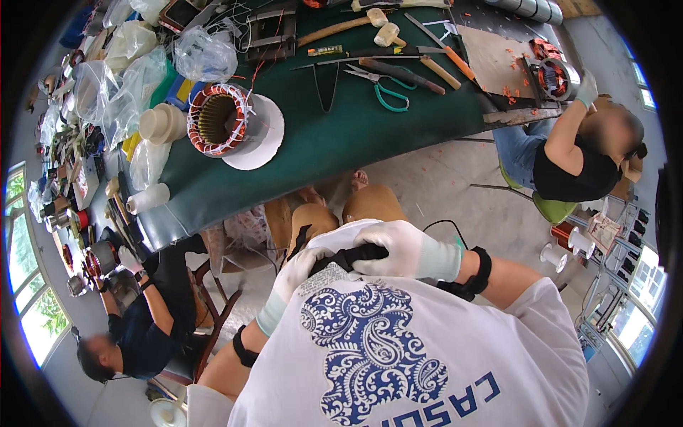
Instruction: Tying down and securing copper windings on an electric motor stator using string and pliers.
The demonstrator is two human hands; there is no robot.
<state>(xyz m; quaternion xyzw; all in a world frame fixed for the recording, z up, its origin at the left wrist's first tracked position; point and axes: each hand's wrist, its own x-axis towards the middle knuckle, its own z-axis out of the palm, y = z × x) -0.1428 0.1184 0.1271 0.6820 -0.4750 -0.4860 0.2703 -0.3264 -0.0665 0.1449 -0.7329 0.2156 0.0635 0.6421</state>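
Both my hands wear white gloves and meet in front of my waist. A black strap-like thing (348, 256) lies between them against the white shirt; its exact kind I cannot make out. My left hand (302, 272) is closed on its left end. On the other end my right hand (405, 249) is closed too, its fingers curled over the black material. Beyond my knees stands the green-topped table (313, 153). A stator with red-orange windings and white lacing (218, 119) rests there beside a white disc (265, 139).
Scissors with teal handles (388, 89), mallets (388, 34) and knives lie on the table. Plastic bags (205, 55) and a white thread spool (148, 198) crowd its left. Co-workers sit at left (146, 334) and right (580, 156), each handling wound parts.
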